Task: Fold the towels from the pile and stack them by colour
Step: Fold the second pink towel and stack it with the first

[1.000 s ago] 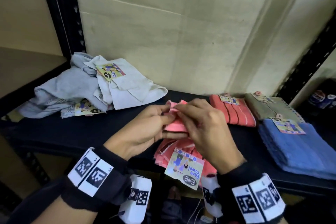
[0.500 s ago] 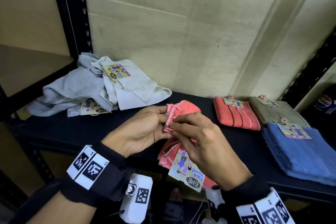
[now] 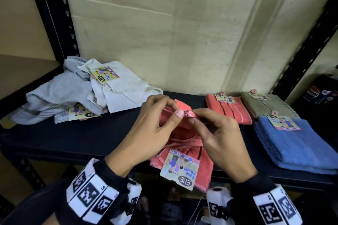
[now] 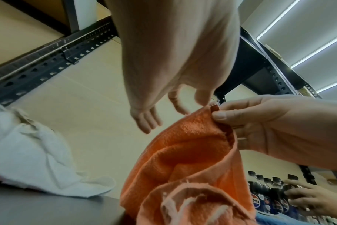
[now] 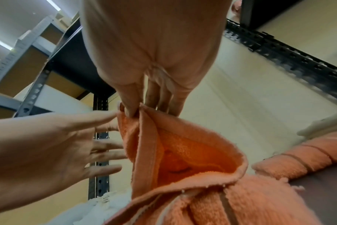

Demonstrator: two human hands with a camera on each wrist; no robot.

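Note:
A coral towel with a paper "Face Towel" tag hangs over the front of the dark shelf. Both hands hold its top hem, close together. My left hand pinches the hem between thumb and forefinger, its other fingers spread. My right hand pinches the hem just to the right. An unfolded heap of grey and white towels lies at the back left. Folded towels sit on the right: coral, olive, blue.
A black slotted upright stands at the left and another at the right. A pale wall closes the back of the shelf. Pepsi bottles stand beyond the right upright, where another person's hand touches them.
Both hands have worked along the coral towel's edge and now pinch its top hem, side by side. The towel has opened a little and hangs lower over the shelf front.

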